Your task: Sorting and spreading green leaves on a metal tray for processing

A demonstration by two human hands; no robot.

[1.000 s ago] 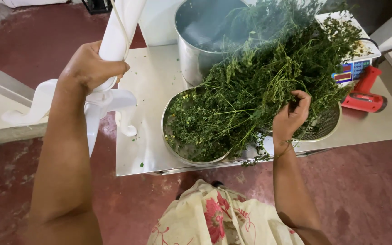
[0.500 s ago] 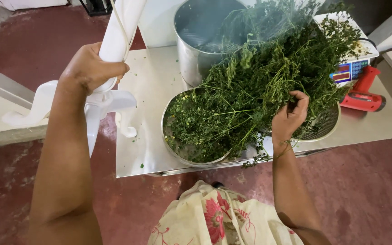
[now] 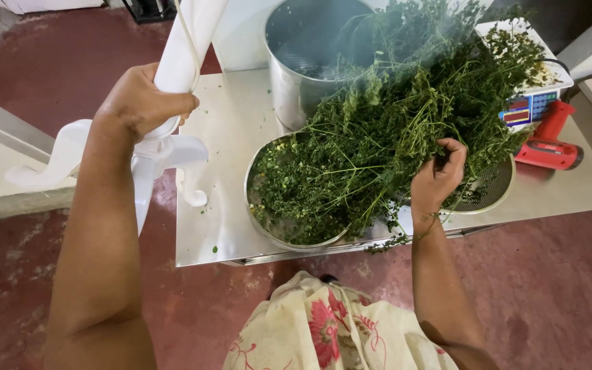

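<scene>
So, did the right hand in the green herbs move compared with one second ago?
No. The right hand stays in the herbs, at the same spot beside the round tray's rim.

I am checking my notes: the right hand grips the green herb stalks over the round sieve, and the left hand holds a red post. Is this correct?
Not quite: the head view shows the left hand holding a white post, not red. The right hand does grip the green herb stalks over the round sieve.

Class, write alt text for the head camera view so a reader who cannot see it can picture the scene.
A person's right hand grips stems in a big heap of leafy green sprigs piled over round metal sieves on a steel table, while the left hand holds a white plastic post. Behind stand a steel pot, a scale and a red tool.
</scene>
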